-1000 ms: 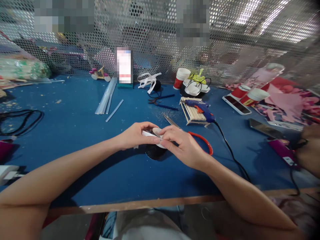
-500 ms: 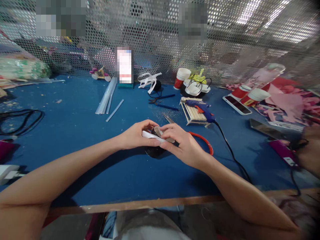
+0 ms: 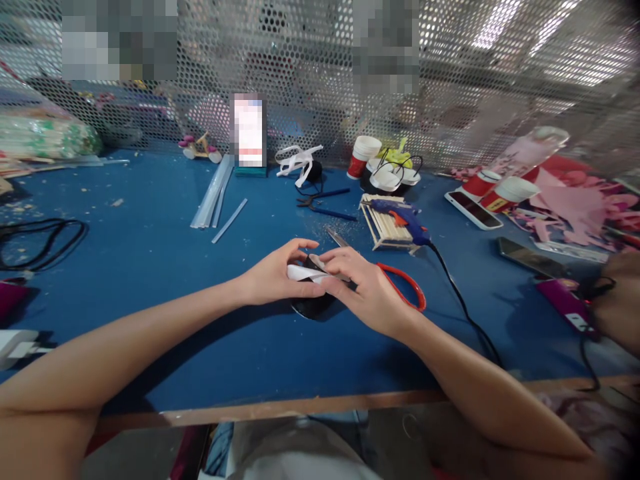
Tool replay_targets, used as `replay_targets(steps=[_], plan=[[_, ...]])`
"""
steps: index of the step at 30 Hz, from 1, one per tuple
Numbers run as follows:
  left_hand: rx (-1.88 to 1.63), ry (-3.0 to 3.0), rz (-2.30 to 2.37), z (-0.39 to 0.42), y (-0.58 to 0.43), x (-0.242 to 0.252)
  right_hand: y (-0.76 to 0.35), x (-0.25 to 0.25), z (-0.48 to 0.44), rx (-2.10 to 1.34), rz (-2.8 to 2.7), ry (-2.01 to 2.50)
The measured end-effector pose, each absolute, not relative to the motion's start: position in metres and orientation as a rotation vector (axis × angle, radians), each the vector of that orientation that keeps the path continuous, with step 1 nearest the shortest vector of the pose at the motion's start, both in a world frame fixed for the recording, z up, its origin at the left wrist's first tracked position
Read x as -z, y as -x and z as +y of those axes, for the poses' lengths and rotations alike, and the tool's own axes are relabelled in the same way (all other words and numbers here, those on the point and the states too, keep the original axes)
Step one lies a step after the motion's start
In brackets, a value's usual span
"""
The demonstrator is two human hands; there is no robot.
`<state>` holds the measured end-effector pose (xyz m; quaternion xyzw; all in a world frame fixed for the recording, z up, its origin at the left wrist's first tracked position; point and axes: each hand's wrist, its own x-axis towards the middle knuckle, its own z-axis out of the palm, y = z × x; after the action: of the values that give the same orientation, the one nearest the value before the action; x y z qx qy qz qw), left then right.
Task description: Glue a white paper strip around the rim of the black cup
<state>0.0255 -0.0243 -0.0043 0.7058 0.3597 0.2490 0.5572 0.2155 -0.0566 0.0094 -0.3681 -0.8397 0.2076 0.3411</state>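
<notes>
Between my hands, low over the table, is a small black piece (image 3: 311,308) with a rounded lower edge. A white ribbon-like strip (image 3: 301,273) lies across its top. My left hand (image 3: 280,270) pinches the strip's left end with the thumb in front, its index finger arched behind. From the other side, my right hand (image 3: 357,283) presses thumb and fingers onto the strip's right end. The fingers cover much of the black piece. Under my right hand lie scissors with a red handle (image 3: 423,301), the blades poking out beyond the knuckles.
A blue glue gun (image 3: 400,215) rests on a small wooden stick rack (image 3: 383,233). Behind are pliers (image 3: 330,212), white ribbon (image 3: 300,163) and paper cups (image 3: 364,157). Clear glue sticks (image 3: 213,197) lie left. Phones (image 3: 473,208) and another person's hand (image 3: 620,303) are at right.
The white strip has turned and now looks twisted toward my right thumb. My left index finger has lifted and straightened slightly. Both hands stay in nearly the same place.
</notes>
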Motion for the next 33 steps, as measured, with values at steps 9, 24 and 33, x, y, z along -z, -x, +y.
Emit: replay_targets(steps=[9, 24, 33], plan=[[-0.641, -1.603, 0.768, -0.023, -0.023, 0.001, -0.218, -0.012, -0.055, -0.587, -2.165, 0.937], [-1.047, -1.929, 0.872, -0.016, -0.019, 0.005, -0.221, -0.013, -0.055, -0.662, -1.842, 1.051], [-0.709, -2.102, 0.986, -0.040, -0.027, 0.010, -0.214, -0.007, -0.056, -0.619, -1.753, 1.202]])
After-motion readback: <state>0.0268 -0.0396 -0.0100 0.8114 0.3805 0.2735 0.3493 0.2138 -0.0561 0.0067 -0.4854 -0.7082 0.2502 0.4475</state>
